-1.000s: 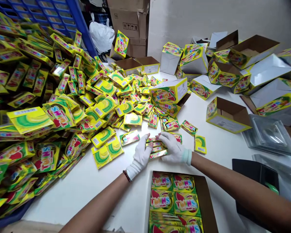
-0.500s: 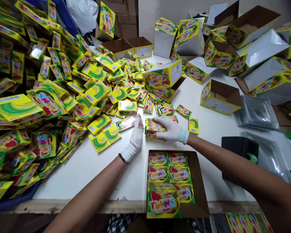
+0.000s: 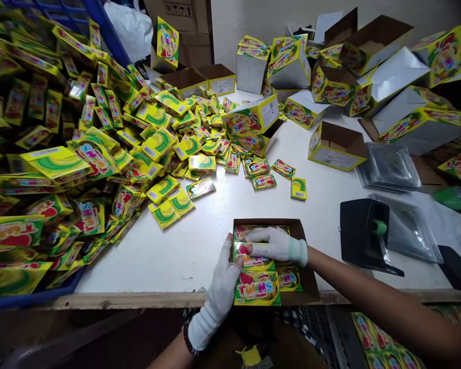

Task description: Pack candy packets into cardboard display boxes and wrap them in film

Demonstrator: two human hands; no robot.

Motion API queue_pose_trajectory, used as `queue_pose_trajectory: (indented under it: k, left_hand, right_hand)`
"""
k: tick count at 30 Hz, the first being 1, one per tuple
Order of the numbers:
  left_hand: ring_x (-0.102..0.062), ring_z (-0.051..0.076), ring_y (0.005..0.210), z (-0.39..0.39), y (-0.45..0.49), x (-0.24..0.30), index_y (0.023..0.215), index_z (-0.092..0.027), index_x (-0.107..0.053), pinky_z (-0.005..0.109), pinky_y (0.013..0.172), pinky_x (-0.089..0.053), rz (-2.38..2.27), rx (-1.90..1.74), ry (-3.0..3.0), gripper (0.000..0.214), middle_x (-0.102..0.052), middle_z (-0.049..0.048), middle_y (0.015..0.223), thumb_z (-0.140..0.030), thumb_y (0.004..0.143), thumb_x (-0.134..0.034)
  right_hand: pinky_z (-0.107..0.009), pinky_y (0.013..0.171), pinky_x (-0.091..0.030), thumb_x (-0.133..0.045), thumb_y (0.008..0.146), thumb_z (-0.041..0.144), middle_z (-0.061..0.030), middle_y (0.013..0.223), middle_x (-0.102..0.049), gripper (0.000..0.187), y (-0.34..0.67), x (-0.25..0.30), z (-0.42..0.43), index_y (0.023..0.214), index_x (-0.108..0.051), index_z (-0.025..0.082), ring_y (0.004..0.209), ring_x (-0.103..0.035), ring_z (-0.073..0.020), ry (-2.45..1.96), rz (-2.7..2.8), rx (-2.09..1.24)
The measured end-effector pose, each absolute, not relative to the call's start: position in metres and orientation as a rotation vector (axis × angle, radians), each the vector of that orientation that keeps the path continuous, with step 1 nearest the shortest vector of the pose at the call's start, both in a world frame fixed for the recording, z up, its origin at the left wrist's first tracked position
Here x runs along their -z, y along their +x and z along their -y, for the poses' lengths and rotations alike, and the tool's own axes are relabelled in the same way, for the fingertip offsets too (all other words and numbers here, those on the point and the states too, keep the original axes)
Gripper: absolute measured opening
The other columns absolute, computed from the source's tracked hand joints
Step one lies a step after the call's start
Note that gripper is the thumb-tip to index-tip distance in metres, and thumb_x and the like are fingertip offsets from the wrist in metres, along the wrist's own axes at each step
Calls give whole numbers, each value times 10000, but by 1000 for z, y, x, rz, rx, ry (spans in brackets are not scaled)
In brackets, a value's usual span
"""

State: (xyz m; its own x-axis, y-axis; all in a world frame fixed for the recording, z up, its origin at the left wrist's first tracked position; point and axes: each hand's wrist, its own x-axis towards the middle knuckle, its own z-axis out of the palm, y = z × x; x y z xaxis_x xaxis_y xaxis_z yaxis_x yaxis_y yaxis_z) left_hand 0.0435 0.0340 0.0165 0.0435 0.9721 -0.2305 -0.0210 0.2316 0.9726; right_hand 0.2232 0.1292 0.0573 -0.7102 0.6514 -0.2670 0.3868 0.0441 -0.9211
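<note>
I've got left hand (image 3: 222,284) uncurled along the left side of the carton (image 3: 310,282), seemingly to square the packets (image 3: 257,288) inside, while right hand (image 3: 272,243) lies over them, grip unclear.

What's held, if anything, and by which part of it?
Can't tell: the right hand lies over TWINS packs in the open box, the left hand is at the box's left side; no clear grip shows.
</note>
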Motion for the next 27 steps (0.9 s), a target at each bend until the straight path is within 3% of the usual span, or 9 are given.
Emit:
queue_pose_trajectory:
  k: [5,10,14,18,22,27]
  left_hand:
    - [-226,221,1493,-12,50,-11,1538,-143,-300,362,1252,-158,-1426,-946,1141,645,-262,91,1605,-431,971,-406]
    - [-351,244,1437,-48,11,-13,1485,-161,-406,427,1220,-256,-1360,-954,1344,561,-379,106,1547,-416,990,-336]
    - [-396,333,1365,-119,-72,-17,1300,-165,-590,506,1168,-280,-1911,-802,1880,471,-488,155,1422,-402,899,-520]
    - [-453,392,1228,-162,-124,-18,1362,-144,-526,496,1008,-388,-2198,-188,2138,744,-478,213,1354,-583,773,-645]
    - [-502,418,1094,-180,-118,-28,1317,-170,-544,521,875,-400,-2236,43,2260,848,-541,212,1209,-761,712,-593]
    - [-596,325,961,-201,-100,-48,1118,-146,-602,403,808,-426,-2050,84,2266,446,-628,166,1075,-463,805,-618]
  right_hand:
    - [-349,863,-454,-550,916,551,-103,997,-674,448,217,-51,-128,1035,-709,149,926,-584,-226,-1024,2417,-1295]
    - [-395,878,-473,-495,935,553,-156,1075,-652,497,208,-56,-131,1154,-665,141,988,-605,-282,-1116,2772,-1096]
    - [-453,928,-468,-456,943,569,-192,1219,-616,561,208,-57,-131,1278,-607,145,1093,-592,-336,-1172,2853,-1069]
    - [-406,917,-487,-482,933,581,-143,1265,-623,576,215,-64,-137,1356,-572,201,1088,-610,-301,-1070,2682,-1309]
    - [-331,837,-501,-491,948,525,-86,1129,-682,465,216,-93,-152,1255,-638,209,950,-639,-233,-980,2564,-1507]
    - [-307,783,-498,-554,909,429,-51,955,-701,323,206,-125,-182,1041,-694,170,852,-626,-193,-1063,2437,-1406]
